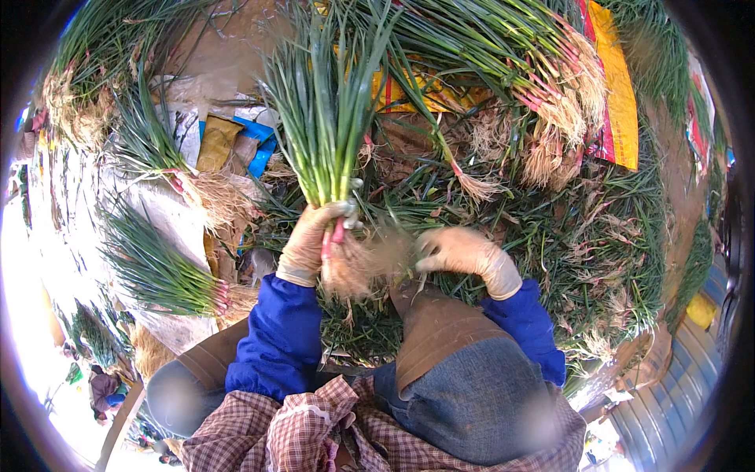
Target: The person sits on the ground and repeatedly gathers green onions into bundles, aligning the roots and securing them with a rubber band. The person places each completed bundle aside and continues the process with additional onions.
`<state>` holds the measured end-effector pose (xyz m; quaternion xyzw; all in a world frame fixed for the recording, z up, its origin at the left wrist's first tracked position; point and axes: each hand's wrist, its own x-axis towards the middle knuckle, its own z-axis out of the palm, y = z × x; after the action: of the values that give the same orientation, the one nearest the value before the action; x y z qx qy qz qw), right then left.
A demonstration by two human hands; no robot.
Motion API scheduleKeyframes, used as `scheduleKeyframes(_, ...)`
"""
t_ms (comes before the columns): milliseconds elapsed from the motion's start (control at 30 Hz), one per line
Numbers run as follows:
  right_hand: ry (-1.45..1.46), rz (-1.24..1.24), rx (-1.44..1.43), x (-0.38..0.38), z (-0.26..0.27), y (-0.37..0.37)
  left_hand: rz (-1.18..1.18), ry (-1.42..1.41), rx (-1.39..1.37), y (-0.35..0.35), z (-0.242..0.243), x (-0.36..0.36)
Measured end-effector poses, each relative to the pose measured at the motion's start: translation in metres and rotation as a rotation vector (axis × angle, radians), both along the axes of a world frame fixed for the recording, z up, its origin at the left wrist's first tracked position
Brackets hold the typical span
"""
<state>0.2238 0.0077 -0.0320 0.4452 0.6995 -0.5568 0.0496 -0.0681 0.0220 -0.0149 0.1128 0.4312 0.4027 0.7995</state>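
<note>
My left hand, in a pale glove, is closed around a bunch of green onions just above the pinkish stem bases. The long leaves point away from me, and the pale roots hang below my fist. My right hand, gloved as well, hovers to the right of those roots with its fingers curled. It is slightly blurred, and whether anything thin sits between the fingers is unclear. Beneath both hands spreads a heap of loose leaves and root scraps. A single green onion lies beyond my right hand.
At the far right, a large pile of green onions lies by a yellow and red sack. Smaller bunches rest on white sheeting at left. Other onions lie far left. A person appears at the lower left.
</note>
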Motion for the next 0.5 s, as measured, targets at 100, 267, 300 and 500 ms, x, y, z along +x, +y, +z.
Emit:
scheduleKeyframes(100, -0.446, -0.466, 0.489, 0.006, -0.002, 0.041, 0.072, -0.005, 0.068, 0.008, 0.012, -0.006)
scheduleKeyframes(267, -0.643, -0.248, 0.896, -0.032, 0.014, 0.06, 0.075, 0.044, 0.013, 0.023, 0.01, 0.029)
scheduleKeyframes(300, -0.667, -0.276, 0.982, -0.04, 0.022, 0.049, 0.061, 0.067, 0.038, 0.024, 0.006, 0.042)
scheduleKeyframes(500, 0.31, -0.559, 0.067, -0.039, 0.045, 0.029, 0.17, -0.011, -0.165, 0.0, 0.005, 0.067)
